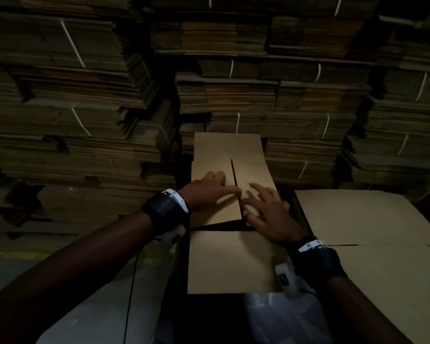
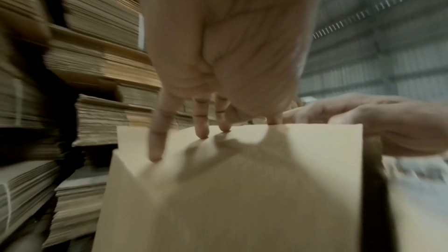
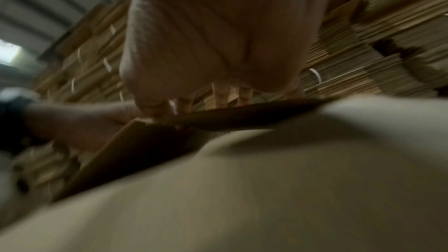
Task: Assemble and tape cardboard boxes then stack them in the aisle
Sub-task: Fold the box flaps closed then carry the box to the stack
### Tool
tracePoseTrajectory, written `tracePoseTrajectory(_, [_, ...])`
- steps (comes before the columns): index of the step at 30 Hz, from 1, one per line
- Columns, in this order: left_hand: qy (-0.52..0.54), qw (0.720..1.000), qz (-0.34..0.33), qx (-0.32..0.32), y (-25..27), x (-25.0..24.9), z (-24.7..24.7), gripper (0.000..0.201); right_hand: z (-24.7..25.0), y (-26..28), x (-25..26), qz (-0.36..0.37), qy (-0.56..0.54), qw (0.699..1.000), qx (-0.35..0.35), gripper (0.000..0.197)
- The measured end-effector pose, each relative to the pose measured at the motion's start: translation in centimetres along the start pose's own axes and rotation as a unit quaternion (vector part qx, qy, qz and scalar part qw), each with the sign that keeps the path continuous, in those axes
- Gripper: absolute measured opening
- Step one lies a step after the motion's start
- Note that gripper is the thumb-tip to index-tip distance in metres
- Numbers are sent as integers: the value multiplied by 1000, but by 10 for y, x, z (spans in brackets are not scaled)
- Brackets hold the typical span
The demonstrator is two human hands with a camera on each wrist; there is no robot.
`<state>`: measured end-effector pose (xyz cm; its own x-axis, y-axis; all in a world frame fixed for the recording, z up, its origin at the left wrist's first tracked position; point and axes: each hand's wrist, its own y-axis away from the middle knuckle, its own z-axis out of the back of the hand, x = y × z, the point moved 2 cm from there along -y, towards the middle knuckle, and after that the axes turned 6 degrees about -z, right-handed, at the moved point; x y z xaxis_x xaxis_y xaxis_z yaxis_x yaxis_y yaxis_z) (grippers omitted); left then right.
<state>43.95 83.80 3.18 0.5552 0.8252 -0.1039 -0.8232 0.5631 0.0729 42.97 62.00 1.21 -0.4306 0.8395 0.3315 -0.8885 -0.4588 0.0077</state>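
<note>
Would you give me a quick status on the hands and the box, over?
Left hand and right hand flat on the box flaps, pressing beside the seam. No tape visible. A second box alongside, right.

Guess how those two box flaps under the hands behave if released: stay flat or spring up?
Likely spring up: the left hand and right hand both press the box flaps down, with no tape visible over the seam. Probably stiff: the panels look flat, not sagging.

Count, as I see it from the head view

Two hands: left hand (image 1: 206,192), right hand (image 1: 268,214). Two cardboard boxes: one (image 1: 231,259) at centre, another (image 1: 372,234) at 3 o'clock. Bundled flat stacks (image 1: 85,95): too many to count.
</note>
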Motion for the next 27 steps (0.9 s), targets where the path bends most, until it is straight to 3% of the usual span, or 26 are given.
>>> tracePoseTrajectory(3, [41, 996, -9, -82, 6, 10, 13, 52, 23, 1, -3, 35, -83, 991, -98, 34])
tracePoseTrajectory(6, [48, 971, -62, -225, 24, 18, 30, 32, 48, 0, -16, 50, -134, 972, -186, 24])
tracePoseTrajectory(7, [47, 961, -60, -266, 31, 20, 37, 35, 58, 1, -22, 53, -119, 969, -211, 21])
tracePoseTrajectory(9, [32, 950, -9, -310, 47, 26, 47, 46, 75, 6, -35, 53, -56, 966, -246, 25])
tracePoseTrajectory(11, [0, 947, 67, -314, 66, 34, 54, 55, 91, 16, -45, 0, 21, 968, -252, 27])
tracePoseTrajectory(13, [-31, 942, 149, -299, 83, 41, 55, 58, 96, 24, -53, -132, 110, 963, -207, 20])
tracePoseTrajectory(14, [-39, 943, 192, -270, 91, 41, 54, 59, 93, 26, -56, -199, 139, 959, -150, 21])
tracePoseTrajectory(15, [-40, 946, 241, -215, 96, 42, 48, 60, 89, 27, -59, -254, 142, 954, -66, 34])
tracePoseTrajectory(16, [-27, 948, 287, -139, 100, 42, 37, 64, 81, 28, -62, -288, 118, 950, 28, 59])
tracePoseTrajectory(18, [53, 939, 339, 33, 102, 44, 8, 96, 65, 27, -62, -301, -5, 940, 160, 111])
tracePoseTrajectory(20, [158, 914, 345, 145, 100, 44, -23, 148, 43, 28, -65, -283, -126, 927, 212, 131])
tracePoseTrajectory(21, [205, 903, 336, 171, 98, 42, -38, 162, 30, 29, -67, -271, -161, 923, 222, 136])
tracePoseTrajectory(24, [300, 897, 290, 149, 91, 29, -72, 173, -3, 28, -76, -234, -234, 928, 170, 149])
tracePoseTrajectory(27, [345, 898, 266, 62, 92, 16, -93, 162, -27, 31, -91, -179, -288, 935, 101, 125])
